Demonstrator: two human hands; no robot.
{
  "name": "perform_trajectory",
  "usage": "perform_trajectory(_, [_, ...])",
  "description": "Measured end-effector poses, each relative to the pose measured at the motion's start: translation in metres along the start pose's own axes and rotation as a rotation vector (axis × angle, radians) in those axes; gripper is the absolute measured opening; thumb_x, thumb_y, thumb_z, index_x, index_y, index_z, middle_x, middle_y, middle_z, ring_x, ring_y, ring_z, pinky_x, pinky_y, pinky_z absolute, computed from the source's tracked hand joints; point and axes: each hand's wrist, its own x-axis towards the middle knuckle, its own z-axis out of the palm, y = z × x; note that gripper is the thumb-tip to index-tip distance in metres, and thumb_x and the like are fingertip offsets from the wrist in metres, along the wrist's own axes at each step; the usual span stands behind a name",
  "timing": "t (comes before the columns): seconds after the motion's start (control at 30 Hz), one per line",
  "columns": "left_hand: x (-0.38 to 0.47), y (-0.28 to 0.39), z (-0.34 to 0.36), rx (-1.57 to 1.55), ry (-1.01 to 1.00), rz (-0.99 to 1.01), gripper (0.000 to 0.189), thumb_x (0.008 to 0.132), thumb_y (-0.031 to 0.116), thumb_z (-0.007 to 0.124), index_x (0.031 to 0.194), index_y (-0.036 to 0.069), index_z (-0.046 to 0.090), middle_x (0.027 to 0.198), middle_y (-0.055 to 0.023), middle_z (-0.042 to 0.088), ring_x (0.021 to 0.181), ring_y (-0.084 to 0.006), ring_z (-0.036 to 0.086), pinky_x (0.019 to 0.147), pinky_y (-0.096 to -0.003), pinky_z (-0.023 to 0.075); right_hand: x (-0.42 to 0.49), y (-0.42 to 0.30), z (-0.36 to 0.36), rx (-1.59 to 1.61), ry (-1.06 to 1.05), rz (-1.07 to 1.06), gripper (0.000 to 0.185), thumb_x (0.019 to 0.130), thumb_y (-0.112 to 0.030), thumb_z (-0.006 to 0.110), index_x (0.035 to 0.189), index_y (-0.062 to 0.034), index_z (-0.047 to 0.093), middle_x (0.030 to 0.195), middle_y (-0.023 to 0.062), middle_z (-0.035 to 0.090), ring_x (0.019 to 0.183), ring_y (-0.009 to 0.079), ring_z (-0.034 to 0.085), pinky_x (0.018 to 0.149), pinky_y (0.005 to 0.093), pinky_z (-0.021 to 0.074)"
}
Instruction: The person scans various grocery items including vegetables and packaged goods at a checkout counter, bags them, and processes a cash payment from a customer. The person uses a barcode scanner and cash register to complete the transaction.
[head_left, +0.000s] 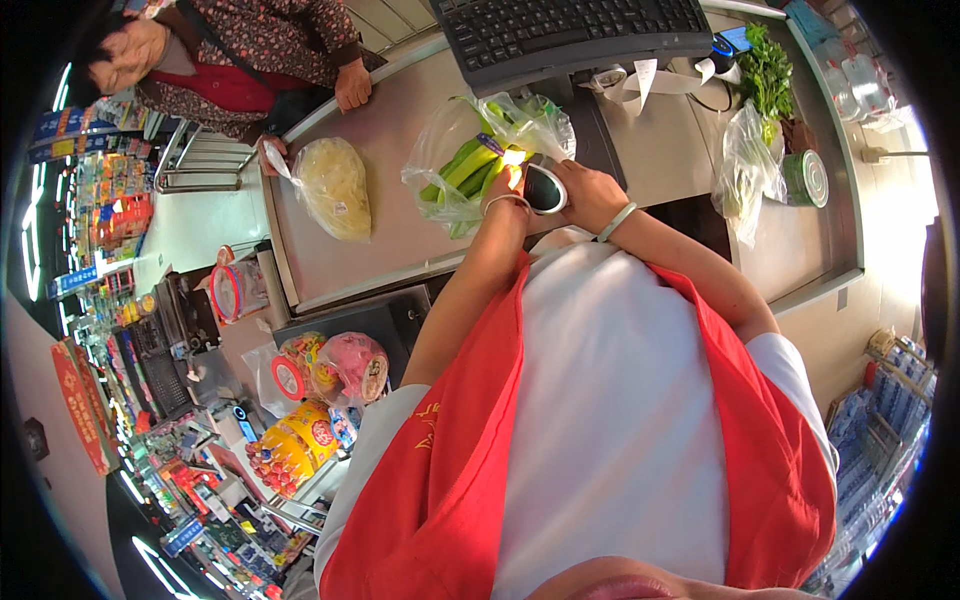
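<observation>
A clear plastic bag of green leafy vegetables (463, 174), bound with a purple band (490, 143), lies on the metal checkout counter (405, 142). My left hand (508, 196) pinches the near side of this bag, its fingertips brightly lit. A black-and-white handheld barcode scanner (544, 189) sits between my hands, its light falling on the bag and the left fingers. My right hand (594, 196), with a pale bangle at the wrist, is closed against the scanner's right side; the scanner's handle is hidden.
Across the counter a person's hand (273, 155) grips the knot of a bag of pale yellow food (335, 187). A black keyboard (577, 37) overhangs the far side. At right are bagged greens (750, 172) and a metal can (805, 179). Candy jars (352, 366) stand at lower left.
</observation>
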Motion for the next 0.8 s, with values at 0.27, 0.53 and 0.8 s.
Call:
perform_trajectory(0.27, [0.034,-0.009,0.001,-0.358,0.08,-0.091,0.034,0.099,0.035,0.047,0.119,0.012,0.063,0.119,-0.0085,0.066,0.106,-0.0251,0.064,0.094,-0.0401,0.0521,-0.004,0.005,0.001,0.017,-0.051,0.002,0.046,0.078,-0.017,0.069,0.12,-0.0071,0.055,0.107,0.0174,0.064,0.093,0.0379,0.067,0.079,0.048,0.0548])
perform_trajectory(0.53, [0.119,-0.038,-0.043,-0.469,0.156,-0.019,0.021,0.099,0.024,0.054,0.111,0.01,0.063,0.106,-0.008,0.068,0.093,-0.0233,0.066,0.085,-0.0371,0.0556,0.003,0.017,0.002,0.045,0.002,0.039,0.05,0.08,-0.02,0.067,0.127,-0.0093,0.055,0.107,0.0181,0.067,0.093,0.0371,0.068,0.08,0.0476,0.0551])
perform_trajectory(0.8, [0.124,-0.045,-0.049,-0.518,0.368,0.101,0.011,0.096,0.013,0.063,0.106,0.007,0.063,0.099,-0.0079,0.068,0.086,-0.0227,0.065,0.08,-0.0367,0.0572,0.015,0.033,0.02,0.065,0.03,0.025,0.038,0.078,-0.018,0.065,0.114,-0.0085,0.061,0.103,0.019,0.068,0.092,0.039,0.068,0.079,0.0491,0.055])
